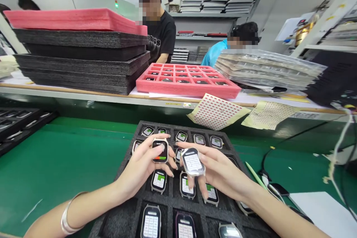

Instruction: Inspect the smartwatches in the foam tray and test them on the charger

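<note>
My left hand (143,165) grips a smartwatch body (160,151) with a dark screen showing a red and green bar. My right hand (220,173) holds a second smartwatch body (193,162) whose lit screen shows a white keypad grid. Both hands hover over a black foam tray (126,215) on the green belt, its pockets filled with several more lit watch bodies (159,180). A silver bangle (67,217) circles my left wrist.
A pink foam tray (187,88) with dark parts sits on the raised shelf beyond. Stacked black and pink foam sheets (80,52) stand at left, bagged trays (267,68) at right. Sticker sheets (217,111) hang over the shelf edge. Cables (269,184) lie right. Two people work behind.
</note>
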Motion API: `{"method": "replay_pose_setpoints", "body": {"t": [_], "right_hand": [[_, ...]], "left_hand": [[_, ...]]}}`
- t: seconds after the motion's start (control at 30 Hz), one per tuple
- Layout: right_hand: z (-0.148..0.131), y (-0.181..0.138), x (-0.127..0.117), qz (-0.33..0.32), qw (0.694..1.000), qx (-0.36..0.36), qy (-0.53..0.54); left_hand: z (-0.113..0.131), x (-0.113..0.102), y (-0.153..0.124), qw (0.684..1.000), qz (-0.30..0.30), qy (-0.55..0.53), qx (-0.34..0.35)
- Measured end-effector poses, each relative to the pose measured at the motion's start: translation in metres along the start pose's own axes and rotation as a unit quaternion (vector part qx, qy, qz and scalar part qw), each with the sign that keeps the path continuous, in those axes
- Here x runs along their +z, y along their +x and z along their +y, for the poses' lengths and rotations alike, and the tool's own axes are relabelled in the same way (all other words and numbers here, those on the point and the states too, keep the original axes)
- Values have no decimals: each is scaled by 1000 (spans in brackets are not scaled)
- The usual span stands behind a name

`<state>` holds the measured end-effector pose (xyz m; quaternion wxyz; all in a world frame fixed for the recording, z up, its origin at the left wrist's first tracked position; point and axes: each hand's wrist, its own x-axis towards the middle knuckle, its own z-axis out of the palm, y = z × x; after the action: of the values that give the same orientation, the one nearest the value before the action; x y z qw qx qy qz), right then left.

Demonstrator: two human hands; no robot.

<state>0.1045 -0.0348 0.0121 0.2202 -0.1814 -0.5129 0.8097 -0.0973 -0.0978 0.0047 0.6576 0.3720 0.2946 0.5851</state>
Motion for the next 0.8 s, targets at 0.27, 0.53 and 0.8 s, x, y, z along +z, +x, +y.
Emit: {"method": "replay_pose_setpoints", "body": {"t": [0.27, 0.53, 0.8], "right_hand": [[13, -1, 2, 99, 995, 4, -32], [20, 3, -5, 150, 976, -15, -155], [18, -5, 1, 131, 974, -61, -176]], "left_hand": [[-1, -2, -3, 999, 22, 6, -25], [-8, -2, -5, 998, -2, 14, -68], [-12, -3, -7, 999, -9, 17, -51]]}}
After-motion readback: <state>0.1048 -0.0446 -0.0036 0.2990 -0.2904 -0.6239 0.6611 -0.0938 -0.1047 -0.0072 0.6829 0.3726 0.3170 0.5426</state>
